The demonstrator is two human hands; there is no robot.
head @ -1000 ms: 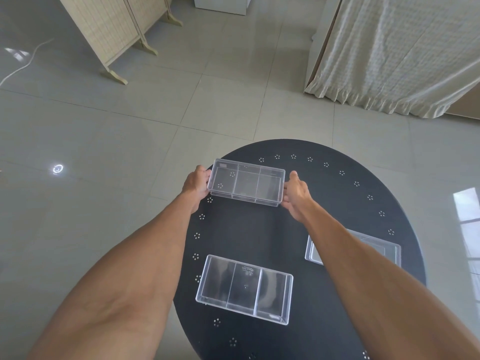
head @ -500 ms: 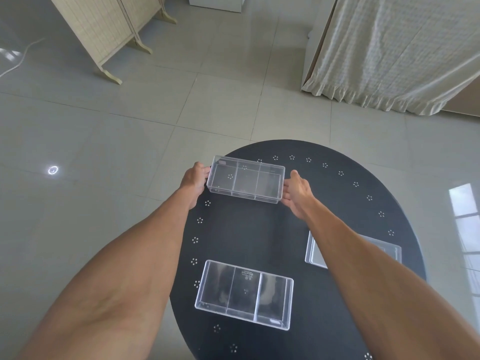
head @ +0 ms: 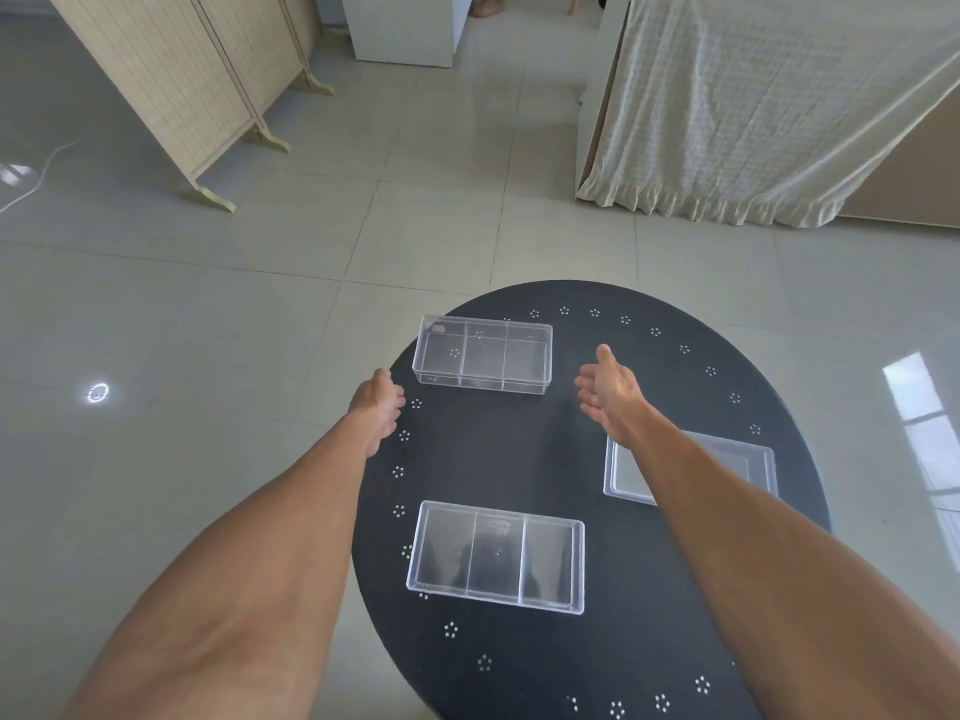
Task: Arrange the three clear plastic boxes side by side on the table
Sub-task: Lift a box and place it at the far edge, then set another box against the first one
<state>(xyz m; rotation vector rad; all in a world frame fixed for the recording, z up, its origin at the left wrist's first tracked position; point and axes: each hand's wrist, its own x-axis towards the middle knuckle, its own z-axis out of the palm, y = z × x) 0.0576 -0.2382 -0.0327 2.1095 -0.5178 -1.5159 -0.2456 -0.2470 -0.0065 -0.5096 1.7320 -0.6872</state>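
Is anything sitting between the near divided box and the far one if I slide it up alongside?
Nothing visible. Between the near divided box and the far divided box lies only bare black table. The left hand and right hand, both empty, flank that stretch. The third box lies off right.

Open tabletop between the boxes

Bare table [head: 498,459] lies mid-way; far box [head: 483,354], near box [head: 497,557] and right box [head: 727,467] ring it.
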